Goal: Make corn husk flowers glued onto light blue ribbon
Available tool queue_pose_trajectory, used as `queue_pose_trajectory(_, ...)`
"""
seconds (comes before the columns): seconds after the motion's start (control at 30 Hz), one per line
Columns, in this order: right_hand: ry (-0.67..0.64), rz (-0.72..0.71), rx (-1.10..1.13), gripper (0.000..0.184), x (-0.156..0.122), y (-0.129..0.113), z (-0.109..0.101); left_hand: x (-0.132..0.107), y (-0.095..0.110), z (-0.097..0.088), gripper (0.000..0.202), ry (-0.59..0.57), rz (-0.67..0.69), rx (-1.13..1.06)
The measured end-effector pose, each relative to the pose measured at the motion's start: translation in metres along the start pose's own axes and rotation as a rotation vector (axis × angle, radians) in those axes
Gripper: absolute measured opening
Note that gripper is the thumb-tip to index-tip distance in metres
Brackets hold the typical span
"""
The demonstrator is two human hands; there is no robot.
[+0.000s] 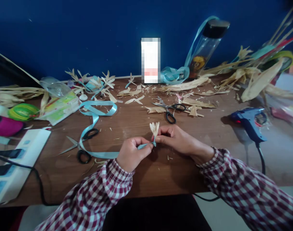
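Observation:
Between my two hands stands a small flower of dried husk (154, 128), its pale petals pointing up and its base wrapped in light blue ribbon. My right hand (171, 137) pinches the flower near its base, fingers closed. The light blue ribbon (100, 155) runs from the flower's base through my left hand (134, 152), which is closed on it between thumb and forefinger. From there the ribbon trails left and loops up across the table. It passes by the handles of a pair of scissors (82, 156) lying spread apart to the left.
A second pair of scissors (171, 117) lies among husk scraps beyond my hands. To the right rests a blue glue gun (248, 120) with a cord. A white power strip (28, 147) is at left. Finished husk flowers (108, 79) and a tilted bottle (205, 48) stand at the back.

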State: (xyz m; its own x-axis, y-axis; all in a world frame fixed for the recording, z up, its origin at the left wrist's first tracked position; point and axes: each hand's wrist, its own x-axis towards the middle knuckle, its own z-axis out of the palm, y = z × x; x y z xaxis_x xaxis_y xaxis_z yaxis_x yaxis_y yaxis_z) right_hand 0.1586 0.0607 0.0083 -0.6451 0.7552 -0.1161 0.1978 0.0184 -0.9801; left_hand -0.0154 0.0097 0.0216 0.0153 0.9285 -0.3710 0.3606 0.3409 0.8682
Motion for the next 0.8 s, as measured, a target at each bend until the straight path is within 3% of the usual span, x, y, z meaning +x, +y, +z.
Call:
queue_pose_trajectory(0.2, 0.074, -0.019, -0.131, 0.015, 0.0014, -0.0002, 0.0031, -0.0015, -0.0027, 0.0037, 0.016, 0.073, 0.059, 0.02)
queue_pose_trajectory(0.8, 0.097, -0.058, -0.243, 0.014, -0.0018, -0.0043, 0.0053, -0.0033, -0.0044, 0.0092, 0.017, 0.093, 0.064, 0.078)
